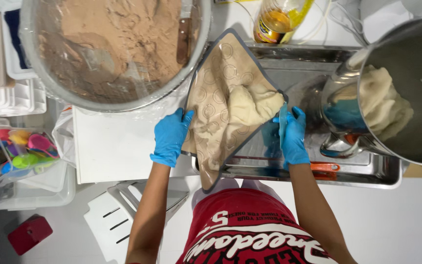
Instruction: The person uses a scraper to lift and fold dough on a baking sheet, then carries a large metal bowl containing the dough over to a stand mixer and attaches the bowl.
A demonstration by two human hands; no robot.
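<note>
we pinch the silicone mat (216, 88) by both edges, left hand (170, 136) and right hand (293, 137) level, so the dough (250, 110) stays cradled over the steel tray (367, 171).

A white table (123, 146) fills the middle of the frame, bearing a large steel bowl (40, 73) of brown mixture at upper left, a steel tray (367, 171) at centre right, an oil bottle (277, 19) at top centre, and a clear box (35, 190) at far left.
</note>
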